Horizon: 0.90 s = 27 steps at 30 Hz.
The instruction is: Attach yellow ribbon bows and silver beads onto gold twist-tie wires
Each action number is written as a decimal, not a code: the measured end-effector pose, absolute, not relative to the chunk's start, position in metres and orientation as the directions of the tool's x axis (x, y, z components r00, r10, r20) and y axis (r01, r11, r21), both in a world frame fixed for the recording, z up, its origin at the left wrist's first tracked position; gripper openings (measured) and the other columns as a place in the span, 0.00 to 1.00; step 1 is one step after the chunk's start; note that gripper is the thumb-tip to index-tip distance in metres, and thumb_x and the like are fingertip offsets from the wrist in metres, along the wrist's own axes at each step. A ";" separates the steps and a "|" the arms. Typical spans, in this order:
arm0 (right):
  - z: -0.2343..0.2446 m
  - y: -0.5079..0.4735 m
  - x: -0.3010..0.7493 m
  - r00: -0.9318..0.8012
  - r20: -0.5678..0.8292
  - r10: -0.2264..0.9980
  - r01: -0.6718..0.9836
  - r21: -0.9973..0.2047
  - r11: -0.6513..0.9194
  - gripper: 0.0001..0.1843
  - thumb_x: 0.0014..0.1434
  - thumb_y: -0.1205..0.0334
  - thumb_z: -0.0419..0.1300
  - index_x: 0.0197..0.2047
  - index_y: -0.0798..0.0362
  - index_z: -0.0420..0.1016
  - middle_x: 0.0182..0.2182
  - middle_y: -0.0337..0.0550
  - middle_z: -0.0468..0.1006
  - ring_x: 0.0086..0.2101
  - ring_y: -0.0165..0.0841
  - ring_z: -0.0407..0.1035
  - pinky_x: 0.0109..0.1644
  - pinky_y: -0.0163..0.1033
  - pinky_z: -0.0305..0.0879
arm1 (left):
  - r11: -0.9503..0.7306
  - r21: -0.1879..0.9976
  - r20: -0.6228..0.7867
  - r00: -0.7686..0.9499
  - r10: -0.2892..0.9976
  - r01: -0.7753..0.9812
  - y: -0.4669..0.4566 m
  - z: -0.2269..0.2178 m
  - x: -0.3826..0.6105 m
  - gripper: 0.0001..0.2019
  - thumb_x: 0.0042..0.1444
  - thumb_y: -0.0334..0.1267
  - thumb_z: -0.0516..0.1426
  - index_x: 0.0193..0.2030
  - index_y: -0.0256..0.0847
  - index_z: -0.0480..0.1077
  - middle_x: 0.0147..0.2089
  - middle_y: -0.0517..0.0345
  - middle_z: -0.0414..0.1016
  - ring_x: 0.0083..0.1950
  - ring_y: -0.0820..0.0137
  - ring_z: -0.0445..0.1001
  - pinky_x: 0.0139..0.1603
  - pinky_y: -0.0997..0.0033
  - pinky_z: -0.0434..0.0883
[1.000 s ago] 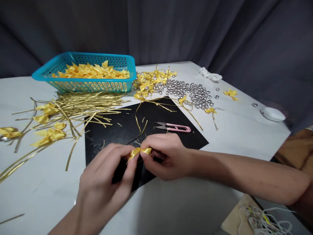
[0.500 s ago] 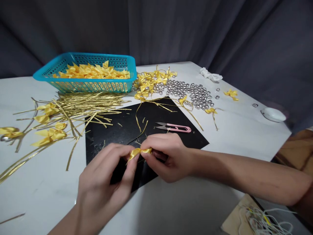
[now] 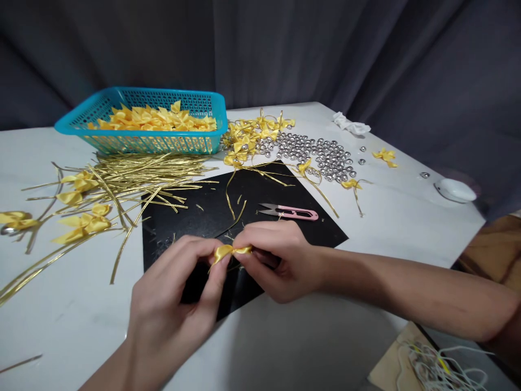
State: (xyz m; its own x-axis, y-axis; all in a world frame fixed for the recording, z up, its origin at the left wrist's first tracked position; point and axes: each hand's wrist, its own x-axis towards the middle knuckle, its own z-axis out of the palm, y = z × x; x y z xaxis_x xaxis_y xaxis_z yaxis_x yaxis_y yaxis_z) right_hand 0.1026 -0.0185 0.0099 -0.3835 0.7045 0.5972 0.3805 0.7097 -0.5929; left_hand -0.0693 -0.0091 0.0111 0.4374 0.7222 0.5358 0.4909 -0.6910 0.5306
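Above the near part of a black mat (image 3: 191, 217), two bare hands of one person are close together, and between them is a small yellow ribbon bow (image 3: 223, 252). The left hand (image 3: 175, 296) has its grip closed on the left wing of this bow, with the thumb below and the bent fingers above. The right hand (image 3: 280, 260) also has its grip closed, and it pinches the other wing, so the narrow middle of the bow is visible between both hands. On the mat, just beyond the right hand, lies a pair of thread snips (image 3: 299, 213) with pink handle, its blades pointing to the left. The mat lies on a white worktop (image 3: 81, 326). Farther back on the left stands a blue basket (image 3: 140, 132), which contains many yellow bows (image 3: 150, 118). In front of the basket is a pile of gold strips (image 3: 150, 168), and some of their ends reach over the mat. To the right of the basket there is a heap of bows with gold cords (image 3: 256, 133), and next to it are many shiny silver pieces (image 3: 329, 157). Well apart from the hands, near the right edge of the worktop, is a small white dish (image 3: 455, 191)
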 end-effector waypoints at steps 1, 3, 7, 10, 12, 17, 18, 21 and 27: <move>0.010 -0.019 0.102 -0.382 0.597 0.705 0.384 -0.592 0.709 0.06 0.55 0.75 0.52 0.27 0.60 0.64 0.19 0.33 0.57 0.20 0.20 0.50 0.25 0.25 0.53 | -0.695 0.528 0.538 0.441 0.719 0.488 -0.009 0.011 -0.069 0.05 0.55 0.28 0.54 0.34 0.42 0.65 0.29 0.65 0.69 0.28 0.77 0.69 0.31 0.78 0.65; 0.010 -0.020 0.102 -0.376 0.597 0.709 0.390 -0.592 0.705 0.07 0.55 0.74 0.52 0.26 0.59 0.64 0.19 0.33 0.58 0.20 0.20 0.50 0.25 0.25 0.53 | -0.700 0.520 0.541 0.446 0.713 0.489 -0.010 0.011 -0.069 0.05 0.56 0.28 0.54 0.34 0.42 0.65 0.29 0.65 0.69 0.28 0.77 0.69 0.31 0.79 0.65; 0.010 -0.021 0.100 -0.356 0.589 0.726 0.395 -0.609 0.688 0.07 0.54 0.74 0.53 0.25 0.59 0.63 0.18 0.33 0.58 0.20 0.20 0.50 0.24 0.25 0.51 | -0.703 0.507 0.542 0.449 0.710 0.499 -0.010 0.010 -0.069 0.04 0.56 0.28 0.54 0.34 0.41 0.66 0.30 0.65 0.70 0.29 0.78 0.70 0.32 0.80 0.65; 0.011 -0.021 0.101 -0.350 0.584 0.732 0.390 -0.620 0.681 0.06 0.53 0.75 0.53 0.25 0.59 0.63 0.18 0.33 0.58 0.20 0.19 0.50 0.24 0.25 0.51 | -0.710 0.496 0.548 0.454 0.702 0.500 -0.010 0.011 -0.069 0.04 0.56 0.28 0.54 0.34 0.41 0.66 0.29 0.65 0.70 0.29 0.79 0.70 0.33 0.81 0.65; 0.011 -0.021 0.101 -0.357 0.583 0.730 0.392 -0.616 0.684 0.06 0.53 0.75 0.53 0.26 0.59 0.63 0.18 0.33 0.59 0.20 0.19 0.51 0.24 0.25 0.52 | -0.711 0.494 0.547 0.456 0.702 0.500 -0.010 0.011 -0.069 0.04 0.56 0.28 0.54 0.34 0.41 0.66 0.29 0.65 0.70 0.29 0.79 0.69 0.33 0.81 0.65; 0.012 -0.021 0.102 -0.369 0.572 0.733 0.409 -0.608 0.680 0.08 0.55 0.73 0.51 0.25 0.57 0.62 0.18 0.34 0.60 0.20 0.21 0.52 0.24 0.26 0.52 | -0.712 0.498 0.550 0.454 0.701 0.494 -0.010 0.011 -0.070 0.04 0.56 0.28 0.54 0.34 0.41 0.66 0.30 0.65 0.70 0.29 0.79 0.69 0.33 0.81 0.65; 0.012 -0.021 0.101 -0.365 0.571 0.736 0.411 -0.610 0.677 0.08 0.55 0.73 0.51 0.25 0.57 0.62 0.18 0.34 0.60 0.20 0.21 0.51 0.24 0.26 0.52 | -0.715 0.495 0.553 0.455 0.698 0.494 -0.010 0.011 -0.070 0.04 0.56 0.28 0.53 0.34 0.41 0.66 0.30 0.65 0.70 0.29 0.79 0.69 0.33 0.81 0.65; 0.011 -0.021 0.101 -0.362 0.569 0.739 0.413 -0.612 0.674 0.08 0.55 0.72 0.51 0.25 0.57 0.62 0.18 0.34 0.60 0.20 0.21 0.51 0.23 0.26 0.52 | -0.715 0.493 0.554 0.455 0.697 0.495 -0.010 0.010 -0.069 0.04 0.56 0.28 0.53 0.34 0.40 0.66 0.30 0.64 0.70 0.29 0.79 0.70 0.33 0.80 0.65; 0.012 -0.021 0.101 -0.356 0.573 0.738 0.406 -0.617 0.674 0.08 0.54 0.73 0.52 0.25 0.57 0.62 0.18 0.33 0.59 0.20 0.20 0.51 0.23 0.26 0.51 | -0.712 0.502 0.551 0.453 0.701 0.491 -0.011 0.009 -0.072 0.04 0.56 0.28 0.54 0.34 0.40 0.66 0.30 0.64 0.71 0.30 0.79 0.70 0.33 0.81 0.65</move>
State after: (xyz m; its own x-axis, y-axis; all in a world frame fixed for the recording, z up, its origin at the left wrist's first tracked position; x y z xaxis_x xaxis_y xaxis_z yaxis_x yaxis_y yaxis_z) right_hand 0.1008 -0.0213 0.0123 -0.3559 0.7383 0.5729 0.4064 0.6743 -0.6166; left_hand -0.0715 -0.0107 0.0089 0.4527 0.7014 0.5506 0.4914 -0.7115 0.5023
